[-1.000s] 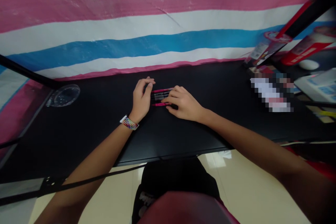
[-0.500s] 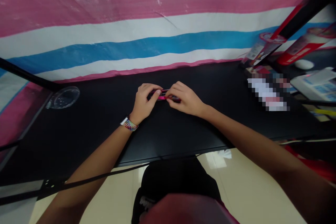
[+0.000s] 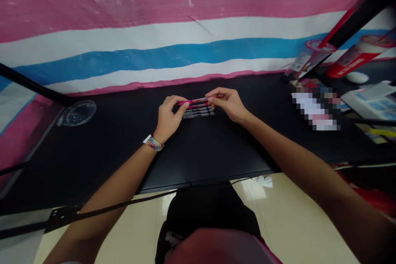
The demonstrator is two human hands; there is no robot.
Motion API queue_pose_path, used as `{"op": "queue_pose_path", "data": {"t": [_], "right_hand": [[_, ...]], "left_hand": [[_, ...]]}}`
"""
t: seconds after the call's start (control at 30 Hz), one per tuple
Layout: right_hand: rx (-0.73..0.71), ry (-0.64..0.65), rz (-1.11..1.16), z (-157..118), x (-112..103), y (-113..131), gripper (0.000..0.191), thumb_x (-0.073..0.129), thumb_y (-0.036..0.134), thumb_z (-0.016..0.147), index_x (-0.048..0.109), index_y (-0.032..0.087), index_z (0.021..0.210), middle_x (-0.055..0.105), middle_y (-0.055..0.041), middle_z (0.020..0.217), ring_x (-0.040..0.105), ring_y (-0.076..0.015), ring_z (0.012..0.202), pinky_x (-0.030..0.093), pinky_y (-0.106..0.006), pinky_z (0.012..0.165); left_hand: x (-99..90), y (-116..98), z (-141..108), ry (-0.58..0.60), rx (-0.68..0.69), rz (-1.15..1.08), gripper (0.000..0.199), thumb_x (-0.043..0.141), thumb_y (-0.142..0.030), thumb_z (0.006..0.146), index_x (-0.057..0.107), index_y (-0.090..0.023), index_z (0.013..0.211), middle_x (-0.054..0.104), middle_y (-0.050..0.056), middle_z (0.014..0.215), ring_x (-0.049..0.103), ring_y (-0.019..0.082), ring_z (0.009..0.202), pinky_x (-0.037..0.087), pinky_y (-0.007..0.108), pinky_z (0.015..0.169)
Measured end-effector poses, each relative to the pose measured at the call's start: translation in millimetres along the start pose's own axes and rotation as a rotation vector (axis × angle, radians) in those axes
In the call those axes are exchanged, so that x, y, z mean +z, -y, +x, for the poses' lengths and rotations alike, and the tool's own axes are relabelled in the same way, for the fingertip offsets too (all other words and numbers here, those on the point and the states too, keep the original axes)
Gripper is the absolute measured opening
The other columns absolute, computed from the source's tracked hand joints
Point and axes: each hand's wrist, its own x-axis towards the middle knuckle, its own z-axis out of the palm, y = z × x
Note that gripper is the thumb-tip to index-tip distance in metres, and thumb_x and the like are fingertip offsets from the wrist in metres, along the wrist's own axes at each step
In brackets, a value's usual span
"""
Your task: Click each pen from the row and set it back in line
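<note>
Between my two hands is a slim pen with pink and red parts [image 3: 198,100], running left to right. My left hand [image 3: 170,114] is closed, with thumb and finger pinching its left end. Its right end sits between the thumb and fingers of my right hand [image 3: 228,105], which is closed too. Just nearer to me than this pen, several clear pens [image 3: 199,112] lie side by side on the black desk [image 3: 198,144]. Fingers cover parts of both ends of the row.
A clear plastic lid [image 3: 81,113] lies at the left. Toward the right stand a clear cup [image 3: 305,60] with a red straw and a red-and-white cup [image 3: 355,60]. Papers and a pale device [image 3: 377,101] are nearby. Behind hangs a striped sheet [image 3: 185,55].
My right hand has moved right and a little away from me, uncovering the row of clear pens. The pink and red pen now spans the gap between my hands.
</note>
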Motion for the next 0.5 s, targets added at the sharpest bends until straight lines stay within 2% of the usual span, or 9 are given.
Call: {"op": "queue_pose_path", "data": {"t": [0.13, 0.2, 0.27, 0.33, 0.37, 0.43, 0.5], "right_hand": [[-0.015, -0.016, -0.002, -1, 4, -2, 0.025, 0.099, 0.038, 0.078, 0.089, 0.024, 0.096, 0.083, -0.0048, 0.091, 0.069, -0.0178, 0.074, 0.059, -0.040, 0.076], [-0.019, -0.020, -0.009, -1, 4, -4, 0.026, 0.099, 0.039, 0.078, 0.090, 0.024, 0.097, 0.083, -0.0049, 0.092, 0.070, -0.0182, 0.074, 0.059, -0.040, 0.076], [-0.020, -0.036, -0.008, 0, 3, -6, 0.026, 0.099, 0.039, 0.079, 0.090, 0.025, 0.098, 0.083, -0.0043, 0.089, 0.069, -0.0182, 0.073, 0.059, -0.040, 0.076], [-0.016, -0.055, 0.011, 2, 1, -9, 0.026, 0.099, 0.039, 0.080, 0.090, 0.025, 0.099, 0.082, -0.0038, 0.087, 0.069, -0.0181, 0.073, 0.059, -0.040, 0.076], [-0.012, -0.062, 0.025, 3, -1, -11, 0.025, 0.099, 0.039, 0.080, 0.090, 0.025, 0.099, 0.082, -0.0037, 0.087, 0.069, -0.0181, 0.073, 0.059, -0.040, 0.076], [0.003, -0.068, 0.049, 5, -3, -13, 0.026, 0.099, 0.040, 0.080, 0.090, 0.026, 0.100, 0.082, -0.0037, 0.089, 0.070, -0.0182, 0.073, 0.060, -0.041, 0.078], [0.017, -0.067, 0.068, 6, -5, -15, 0.028, 0.099, 0.040, 0.080, 0.090, 0.026, 0.101, 0.082, -0.0037, 0.090, 0.070, -0.0182, 0.074, 0.060, -0.042, 0.080]], "left_hand": [[0.1, 2, 0, 0.014, -0.042, -0.004, 0.045, 0.058, -0.041, 0.115, 0.066, -0.024, 0.074, 0.069, 0.002, 0.075, 0.064, 0.022, 0.083, 0.049, 0.039, 0.083], [0.3, 3, 1, 0.024, -0.076, -0.018, 0.055, 0.052, -0.045, 0.117, 0.063, -0.024, 0.068, 0.065, 0.002, 0.068, 0.063, 0.022, 0.078, 0.049, 0.039, 0.082], [0.8, 4, 2, 0.009, -0.097, -0.061, 0.044, 0.060, -0.047, 0.114, 0.070, -0.024, 0.078, 0.072, 0.002, 0.077, 0.066, 0.021, 0.083, 0.052, 0.038, 0.086], [1.4, 6, 4, -0.019, -0.089, -0.121, 0.022, 0.075, -0.044, 0.105, 0.077, -0.024, 0.097, 0.080, 0.003, 0.096, 0.071, 0.021, 0.093, 0.056, 0.038, 0.093], [1.6, 8, 4, -0.032, -0.083, -0.144, 0.018, 0.081, -0.042, 0.101, 0.078, -0.025, 0.104, 0.081, 0.004, 0.104, 0.073, 0.022, 0.097, 0.057, 0.038, 0.095], [2.1, 10, 5, -0.021, -0.095, -0.151, 0.017, 0.080, -0.041, 0.101, 0.079, -0.024, 0.101, 0.081, 0.004, 0.100, 0.073, 0.022, 0.096, 0.057, 0.038, 0.095], [2.3, 13, 6, 0.012, -0.147, -0.149, 0.035, 0.066, -0.045, 0.110, 0.077, -0.024, 0.085, 0.077, 0.003, 0.082, 0.072, 0.021, 0.085, 0.057, 0.038, 0.089]]}}
